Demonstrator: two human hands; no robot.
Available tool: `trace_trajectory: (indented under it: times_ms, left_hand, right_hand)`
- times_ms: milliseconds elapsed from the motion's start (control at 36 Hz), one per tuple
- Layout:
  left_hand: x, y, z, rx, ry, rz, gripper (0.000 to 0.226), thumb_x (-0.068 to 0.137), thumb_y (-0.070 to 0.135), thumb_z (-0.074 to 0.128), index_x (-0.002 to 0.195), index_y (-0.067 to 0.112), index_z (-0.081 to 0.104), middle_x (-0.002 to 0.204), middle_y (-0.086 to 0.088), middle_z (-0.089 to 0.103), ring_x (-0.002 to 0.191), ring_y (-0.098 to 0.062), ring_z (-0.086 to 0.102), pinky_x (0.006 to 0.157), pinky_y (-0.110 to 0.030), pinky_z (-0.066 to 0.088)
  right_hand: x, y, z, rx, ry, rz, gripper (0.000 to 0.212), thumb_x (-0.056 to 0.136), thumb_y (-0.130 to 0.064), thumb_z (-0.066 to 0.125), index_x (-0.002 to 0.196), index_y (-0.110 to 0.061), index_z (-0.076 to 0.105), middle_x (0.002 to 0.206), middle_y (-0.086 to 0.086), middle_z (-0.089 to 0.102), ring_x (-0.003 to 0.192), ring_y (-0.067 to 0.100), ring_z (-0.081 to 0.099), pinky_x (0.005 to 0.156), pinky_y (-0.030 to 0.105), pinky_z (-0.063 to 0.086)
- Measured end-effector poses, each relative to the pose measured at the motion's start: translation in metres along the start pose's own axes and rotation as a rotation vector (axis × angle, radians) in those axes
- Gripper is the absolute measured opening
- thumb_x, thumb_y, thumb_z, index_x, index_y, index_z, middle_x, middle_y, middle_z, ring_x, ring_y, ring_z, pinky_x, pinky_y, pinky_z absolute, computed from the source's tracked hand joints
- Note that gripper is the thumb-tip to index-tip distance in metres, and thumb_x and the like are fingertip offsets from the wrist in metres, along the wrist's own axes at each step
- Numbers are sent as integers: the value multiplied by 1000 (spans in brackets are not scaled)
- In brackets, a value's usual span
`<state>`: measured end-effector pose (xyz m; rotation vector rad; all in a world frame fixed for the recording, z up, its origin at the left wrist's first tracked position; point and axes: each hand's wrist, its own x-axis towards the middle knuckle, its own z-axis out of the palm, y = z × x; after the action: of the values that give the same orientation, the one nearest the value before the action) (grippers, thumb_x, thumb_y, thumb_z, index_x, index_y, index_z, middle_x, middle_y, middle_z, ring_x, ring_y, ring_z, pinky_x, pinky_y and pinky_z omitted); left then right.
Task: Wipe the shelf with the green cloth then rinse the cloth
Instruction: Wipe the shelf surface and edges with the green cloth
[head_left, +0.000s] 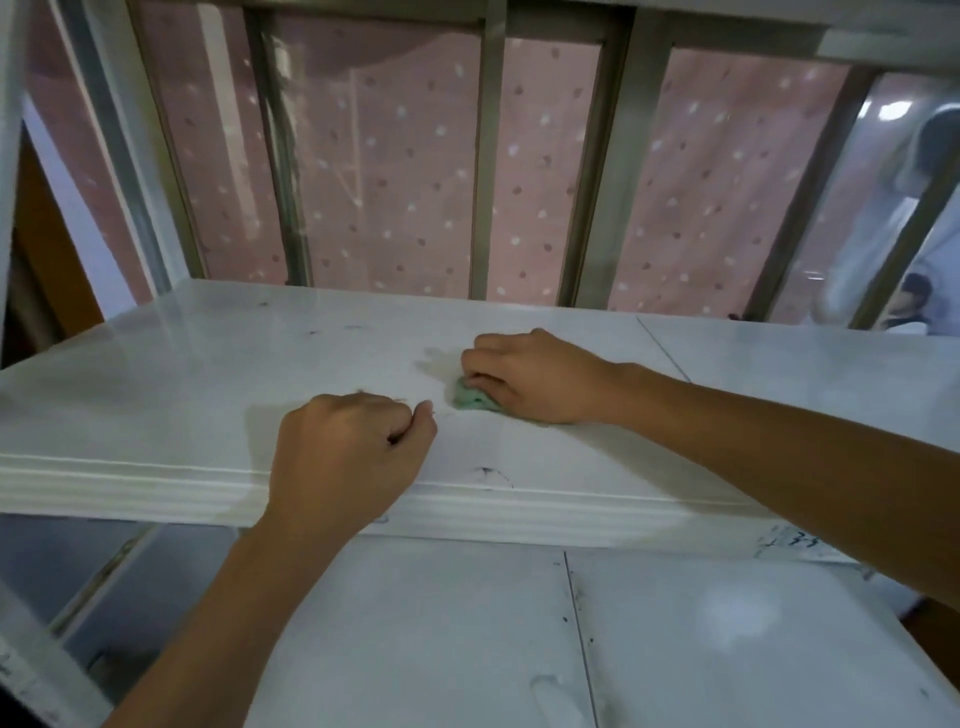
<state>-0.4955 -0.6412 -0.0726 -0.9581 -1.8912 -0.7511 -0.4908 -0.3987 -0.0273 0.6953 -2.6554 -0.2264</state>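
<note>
I'm pressing the green cloth (470, 399) onto the middle of the shelf (182, 374) with my right hand (535, 374), its fingers (483, 364) curling over the wad and gripping it. It's looking soft, light and limp (bunched small), so I'm judging a whole-wad grip best. My left hand (348, 452) is resting by the front edge, curled on nothing.

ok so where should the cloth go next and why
Probably draw the right hand and the green cloth under it back toward the front edge of the shelf, over the dark mark there. The cloth sits just behind that mark, and the curled left hand is off to its side, not in the way.
</note>
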Motion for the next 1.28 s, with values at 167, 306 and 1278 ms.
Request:
trace_trajectory:
  times_ms: [167, 306, 1278]
  left_hand:
    - [0, -17, -13, 39, -25, 51, 55, 89, 22, 63, 45, 16, 31, 44, 3, 20, 40, -22, 22, 52, -20, 24]
    - [-2, -34, -15, 42, -56, 39, 54, 91, 28, 58, 44, 14, 34, 37, -1, 30, 39, -19, 23, 46, -20, 32]
    - [-2, -36, -18, -83, -151, -77, 50, 87, 22, 57, 52, 17, 21, 48, 1, 14, 44, -17, 15, 43, -25, 27]
  right_hand:
    - [-15, -21, -11, 53, 37, -52, 35, 101, -38, 39, 103, -13, 64, 91, -1, 58, 71, 19, 57, 57, 30, 44]
    - [1, 33, 10, 26, 2, 221, 31, 101, -38, 42, 94, -14, 61, 87, 4, 61, 74, 25, 60, 66, 38, 49]
    - [86, -10, 26, 258, 44, -161, 22, 101, -33, 53, 95, -14, 62, 89, -2, 61, 78, 15, 57, 71, 29, 47]
